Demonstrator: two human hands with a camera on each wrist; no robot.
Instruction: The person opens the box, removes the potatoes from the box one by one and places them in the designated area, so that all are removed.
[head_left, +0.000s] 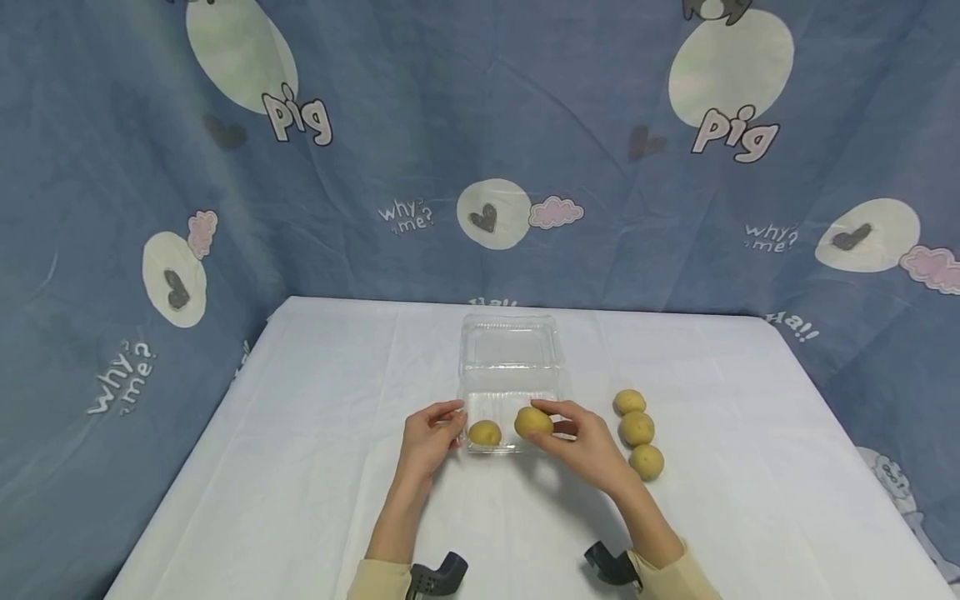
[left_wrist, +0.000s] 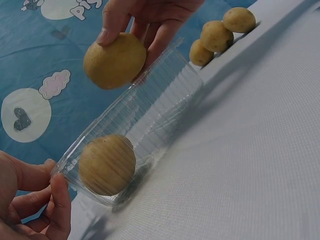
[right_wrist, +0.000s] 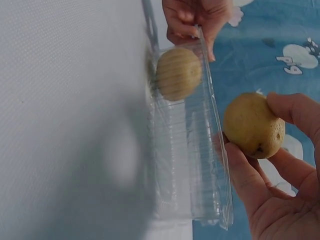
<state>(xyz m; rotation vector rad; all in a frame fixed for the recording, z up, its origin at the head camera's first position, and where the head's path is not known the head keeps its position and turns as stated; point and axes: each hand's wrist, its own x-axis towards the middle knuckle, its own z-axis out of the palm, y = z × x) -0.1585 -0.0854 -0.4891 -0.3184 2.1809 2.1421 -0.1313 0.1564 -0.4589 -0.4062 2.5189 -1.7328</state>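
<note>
A clear plastic clamshell box stands on the table with its lid laid back. One potato sits inside, at the left end of the base. My left hand pinches the box's left rim between thumb and fingers, as the left wrist view shows closely. My right hand holds a second potato between thumb and fingertips. That potato is above the rim, over the right part of the base. It has a small dark spot on its skin in the right wrist view.
To the right of the box, three more potatoes lie in a row on the white cloth of the table. A blue printed curtain hangs behind the table and along its sides. Dark wrist devices are strapped at both sleeves.
</note>
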